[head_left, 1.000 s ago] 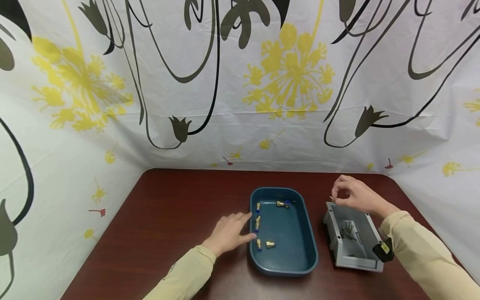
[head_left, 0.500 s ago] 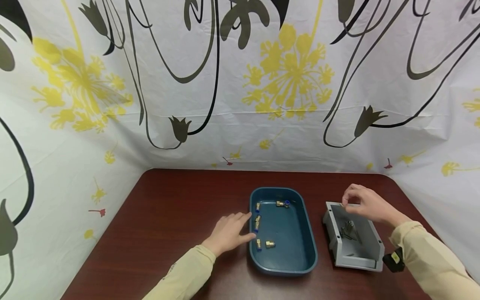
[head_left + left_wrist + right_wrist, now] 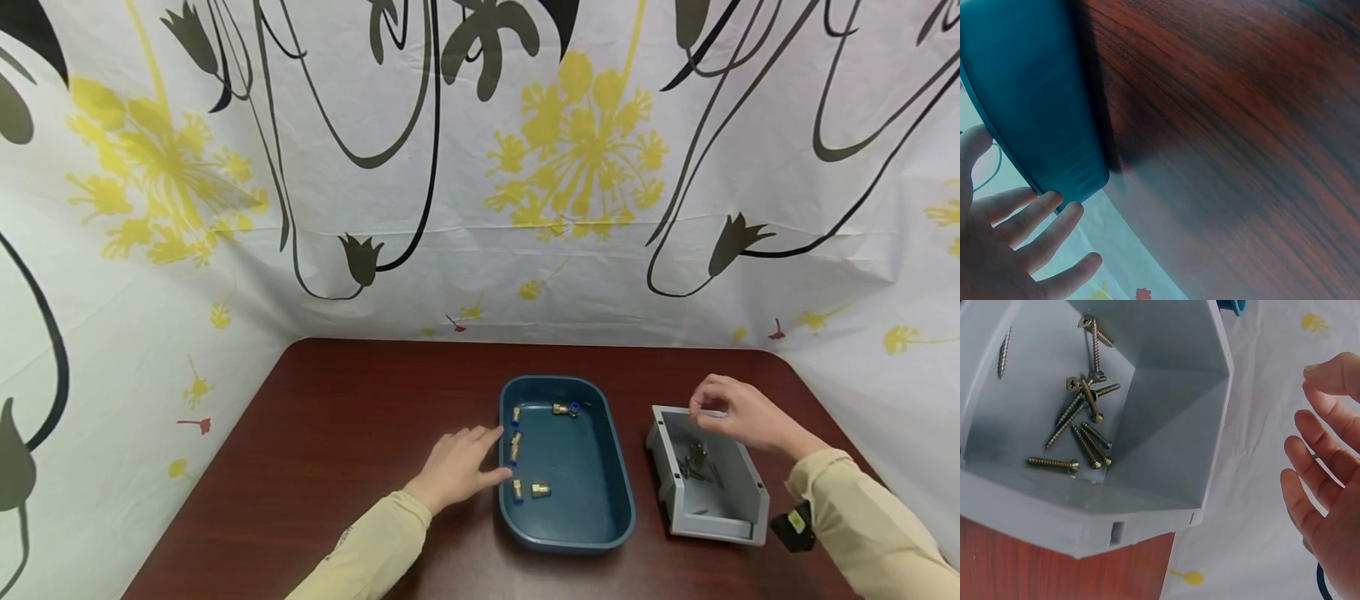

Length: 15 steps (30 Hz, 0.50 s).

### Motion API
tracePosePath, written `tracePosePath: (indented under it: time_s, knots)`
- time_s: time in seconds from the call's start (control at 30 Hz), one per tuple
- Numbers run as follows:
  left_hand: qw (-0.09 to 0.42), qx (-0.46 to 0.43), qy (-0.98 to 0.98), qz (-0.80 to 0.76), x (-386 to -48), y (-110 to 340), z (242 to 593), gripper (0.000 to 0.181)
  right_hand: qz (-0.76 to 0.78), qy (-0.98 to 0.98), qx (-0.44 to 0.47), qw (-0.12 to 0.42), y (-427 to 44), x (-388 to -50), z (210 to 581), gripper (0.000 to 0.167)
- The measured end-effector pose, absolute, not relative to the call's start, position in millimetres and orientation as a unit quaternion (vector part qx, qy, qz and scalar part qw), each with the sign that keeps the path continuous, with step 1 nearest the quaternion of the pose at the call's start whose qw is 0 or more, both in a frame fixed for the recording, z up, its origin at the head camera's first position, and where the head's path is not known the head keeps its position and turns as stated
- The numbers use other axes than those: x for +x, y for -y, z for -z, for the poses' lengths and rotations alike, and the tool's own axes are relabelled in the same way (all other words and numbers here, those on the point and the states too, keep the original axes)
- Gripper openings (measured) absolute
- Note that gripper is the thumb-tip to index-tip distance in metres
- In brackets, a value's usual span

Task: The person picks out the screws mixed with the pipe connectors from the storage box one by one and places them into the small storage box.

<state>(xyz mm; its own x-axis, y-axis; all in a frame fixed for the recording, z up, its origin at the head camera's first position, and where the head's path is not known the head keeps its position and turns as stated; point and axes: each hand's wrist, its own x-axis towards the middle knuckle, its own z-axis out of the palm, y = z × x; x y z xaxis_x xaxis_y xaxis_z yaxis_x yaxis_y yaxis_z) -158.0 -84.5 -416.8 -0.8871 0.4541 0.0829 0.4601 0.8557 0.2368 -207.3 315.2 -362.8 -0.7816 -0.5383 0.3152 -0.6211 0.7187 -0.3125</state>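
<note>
My left hand (image 3: 461, 467) lies at the left rim of a blue oval tray (image 3: 577, 533), fingers spread and thumb over the edge. In the left wrist view the fingertips touch the tray's rim. Several brass fittings (image 3: 540, 489), some with blue ends, lie inside the tray. My right hand (image 3: 738, 411) hovers over the far end of a grey bin (image 3: 716, 527), thumb and index tips together. Nothing shows between those tips in the right wrist view; whether something small is hidden there is unclear. Several screws (image 3: 1054, 464) lie loose on the bin's floor.
A dark red wooden table (image 3: 360, 400) carries the tray and the bin, with a gap between them. Patterned white cloth (image 3: 450, 192) hangs behind the table and along its sides. A black wrist device (image 3: 795, 527) sits on the right sleeve, close to the bin.
My right hand has moved right and a little nearer, from the bin's far left corner to over its far right part. The left hand, tray and bin have stayed put.
</note>
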Motion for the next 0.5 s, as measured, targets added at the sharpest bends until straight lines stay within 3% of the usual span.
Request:
tracePosePath:
  time_s: [0.2,0.5]
  knots:
    - [0.011,-0.237,0.964,0.117,-158.0,85.0,418.0,0.063,-0.218,0.926,0.294,0.098,-312.1,-205.7,363.3,0.013]
    - [0.032,-0.244,0.961,0.128,-158.2,90.0,412.6,0.061,-0.221,0.928,0.272,0.123,-310.1,-202.5,367.3,0.022]
